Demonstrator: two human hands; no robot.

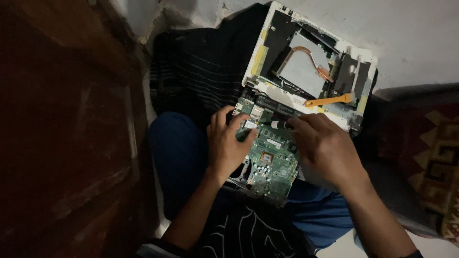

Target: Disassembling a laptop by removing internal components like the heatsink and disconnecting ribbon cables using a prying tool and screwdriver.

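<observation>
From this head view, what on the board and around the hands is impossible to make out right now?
- Tool tip: the right hand covers all but a dark handle end.
- Green circuit board: its left edge lies under the left hand; its parts are too small to identify.
- White laptop case: its lower edge sits behind both hands.
- Orange tool: dim light blurs its end.
- Left side of the view: too dark to read.

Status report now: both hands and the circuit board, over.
Left hand grips green circuit board edge. Right hand holds small dark tool on board. Opened white laptop case behind, not blocking.
</observation>
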